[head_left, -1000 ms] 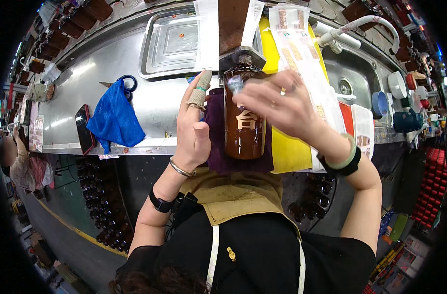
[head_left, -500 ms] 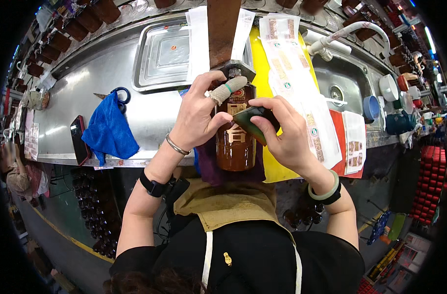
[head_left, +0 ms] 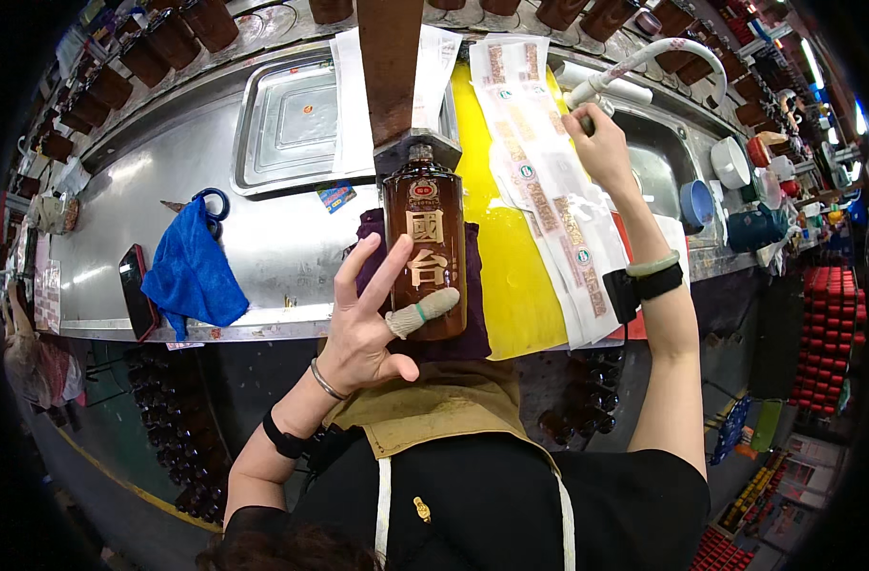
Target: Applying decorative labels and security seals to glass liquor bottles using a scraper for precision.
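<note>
A brown glass bottle [head_left: 437,219] with large gold characters rests on a dark purple cloth [head_left: 474,285], its neck pointing away from me toward a brown post with a metal base. My left hand [head_left: 368,319] is beside the bottle's lower left, its fingers spread. One of those fingers wears a knitted finger cover [head_left: 423,313], which overlaps the bottle's edge. Out by the white faucet [head_left: 644,68], my right hand [head_left: 601,157] has its fingers bent and drawn together. A small dark bit shows at its fingertips, too little to name.
Printed label sheets [head_left: 539,181] lie over a yellow sheet [head_left: 511,295] right of the bottle. To the left are a metal tray [head_left: 296,119], a blue cloth [head_left: 192,276], scissors [head_left: 216,205], a phone [head_left: 138,290] and a small colourful card [head_left: 336,197]. A sink [head_left: 658,157] with bowls beyond stands right.
My right hand has gone from the bottle, where it held a thin dark green piece, to the faucet. My left hand has drawn back toward me and spread its fingers. The view has shifted slightly.
</note>
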Demonstrator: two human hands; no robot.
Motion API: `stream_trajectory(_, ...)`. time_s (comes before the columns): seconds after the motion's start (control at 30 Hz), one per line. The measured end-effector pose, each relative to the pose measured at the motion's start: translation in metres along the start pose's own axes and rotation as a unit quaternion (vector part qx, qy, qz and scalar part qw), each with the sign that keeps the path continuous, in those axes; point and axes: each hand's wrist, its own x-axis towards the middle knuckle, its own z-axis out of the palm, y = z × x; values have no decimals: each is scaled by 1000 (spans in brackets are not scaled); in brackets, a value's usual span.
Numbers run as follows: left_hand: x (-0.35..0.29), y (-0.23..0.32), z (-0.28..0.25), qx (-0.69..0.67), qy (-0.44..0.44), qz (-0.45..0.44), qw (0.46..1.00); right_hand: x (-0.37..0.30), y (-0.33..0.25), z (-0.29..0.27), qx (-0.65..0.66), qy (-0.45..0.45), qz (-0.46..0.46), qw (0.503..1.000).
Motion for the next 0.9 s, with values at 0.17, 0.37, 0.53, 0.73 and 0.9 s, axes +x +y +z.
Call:
stream_trajectory(0.17, 6, 3, -6, -23, 70, -89, 993, -1, 30, 26, -231, -78, -25, 970)
stream_trajectory(0.37, 0, -5, -9, -21, 133, -134, 982, -29, 26, -28, -191, -200, -69, 958)
stream_trajectory(0.53, 10, -6, -1, -45, 169, -93, 980, -18, 65, -22, -102, -79, 77, 989)
stream_trajectory(0.73, 5, 8, -15, -69, 147, -154, 975, -18, 104, -23, 63, -217, 277, 934)
stream_trajectory(0.9, -3, 3, -14, -87, 186, -154, 967, -8, 135, -34, 111, -176, 253, 945)
